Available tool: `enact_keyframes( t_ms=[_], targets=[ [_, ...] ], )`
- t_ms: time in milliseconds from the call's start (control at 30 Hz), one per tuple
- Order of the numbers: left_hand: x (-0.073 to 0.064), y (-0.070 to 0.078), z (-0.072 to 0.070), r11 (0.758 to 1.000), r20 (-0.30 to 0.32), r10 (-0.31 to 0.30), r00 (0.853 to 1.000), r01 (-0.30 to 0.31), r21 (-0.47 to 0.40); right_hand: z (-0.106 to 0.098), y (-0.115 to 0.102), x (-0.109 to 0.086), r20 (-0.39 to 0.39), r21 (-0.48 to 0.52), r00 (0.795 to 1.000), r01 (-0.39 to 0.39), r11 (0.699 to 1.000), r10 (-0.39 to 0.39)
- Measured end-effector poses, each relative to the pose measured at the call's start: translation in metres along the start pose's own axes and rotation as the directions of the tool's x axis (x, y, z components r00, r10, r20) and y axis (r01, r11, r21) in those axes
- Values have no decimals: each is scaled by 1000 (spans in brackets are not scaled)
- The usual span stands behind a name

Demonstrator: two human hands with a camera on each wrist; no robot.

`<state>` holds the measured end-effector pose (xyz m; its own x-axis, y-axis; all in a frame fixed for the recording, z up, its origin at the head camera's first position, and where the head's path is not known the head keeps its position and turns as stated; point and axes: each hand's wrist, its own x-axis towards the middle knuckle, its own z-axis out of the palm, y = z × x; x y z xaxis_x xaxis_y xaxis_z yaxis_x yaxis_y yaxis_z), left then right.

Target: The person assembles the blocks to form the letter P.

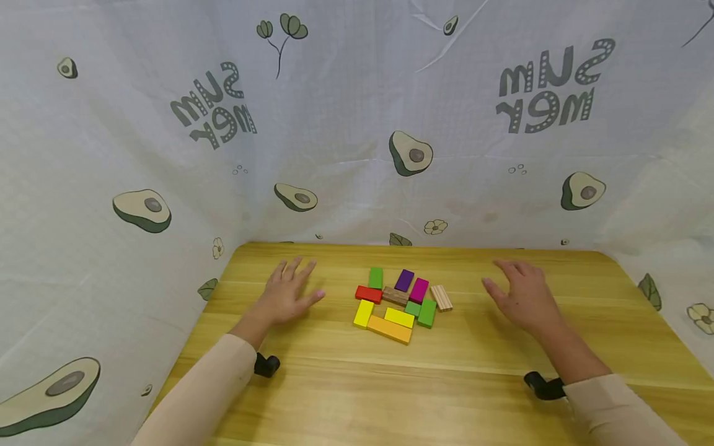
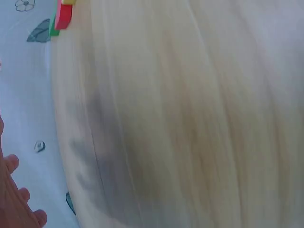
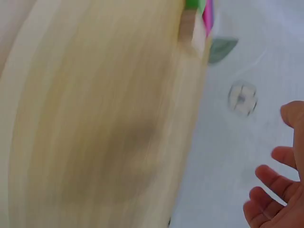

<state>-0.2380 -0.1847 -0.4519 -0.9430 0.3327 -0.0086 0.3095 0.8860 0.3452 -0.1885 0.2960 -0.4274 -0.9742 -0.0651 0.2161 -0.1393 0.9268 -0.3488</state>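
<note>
Several coloured wooden blocks lie in a loose cluster mid-table. Its left side has a green block (image 1: 376, 278), a red block (image 1: 369, 294) and a yellow block (image 1: 364, 314). A purple block (image 1: 405, 280), a brown block (image 1: 395, 296) and a magenta block (image 1: 419, 290) sit farther right. At the front are another yellow block (image 1: 399, 318) and a long orange block (image 1: 389, 329). My left hand (image 1: 287, 294) hovers left of them, fingers spread, holding nothing. To the right, beyond a grooved pale block (image 1: 441, 298), my right hand (image 1: 523, 297) is raised with relaxed fingers, also holding nothing.
Two more green blocks, one small (image 1: 413, 309) and one larger (image 1: 426, 313), lie at the cluster's right. The wooden table (image 1: 334, 390) meets a white patterned cloth (image 1: 357, 124) at its back and sides. Black wrist mounts (image 1: 266, 365) hang below both forearms.
</note>
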Motion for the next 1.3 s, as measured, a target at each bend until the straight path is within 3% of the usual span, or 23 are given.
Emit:
enact_keyframes(
  t_ms=[100, 233, 367, 467, 633, 733, 967, 1300],
  targets=[
    [5, 16, 8, 1000, -27, 23, 999, -23, -10, 18, -39, -1, 7, 63, 1000, -6, 998, 6],
    [16, 45, 24, 998, -118, 15, 993, -9, 55, 52, -96, -5, 71, 98, 997, 19, 995, -27],
    [29, 74, 42, 996, -195, -60, 979, 71, 49, 87, -144, -6, 137, 115, 989, 47, 992, -63],
    [37, 89, 55, 991, -234, -121, 965, 130, 22, 108, -164, -4, 130, 107, 989, 60, 992, -74],
    [40, 99, 67, 977, -261, -192, 946, 209, 36, 126, -172, -3, 83, 64, 989, 120, 991, -125],
    [41, 99, 69, 974, -253, -214, 943, 226, 19, 127, -171, -2, 94, 64, 985, 142, 988, -148],
    [46, 86, 63, 974, -162, -221, 962, 209, -86, 118, -167, -5, 184, 114, 974, 111, 987, -131],
    [55, 64, 58, 981, -44, -137, 990, 129, -143, 123, -176, -1, 211, 197, 977, -7, 980, -35]
  ],
)
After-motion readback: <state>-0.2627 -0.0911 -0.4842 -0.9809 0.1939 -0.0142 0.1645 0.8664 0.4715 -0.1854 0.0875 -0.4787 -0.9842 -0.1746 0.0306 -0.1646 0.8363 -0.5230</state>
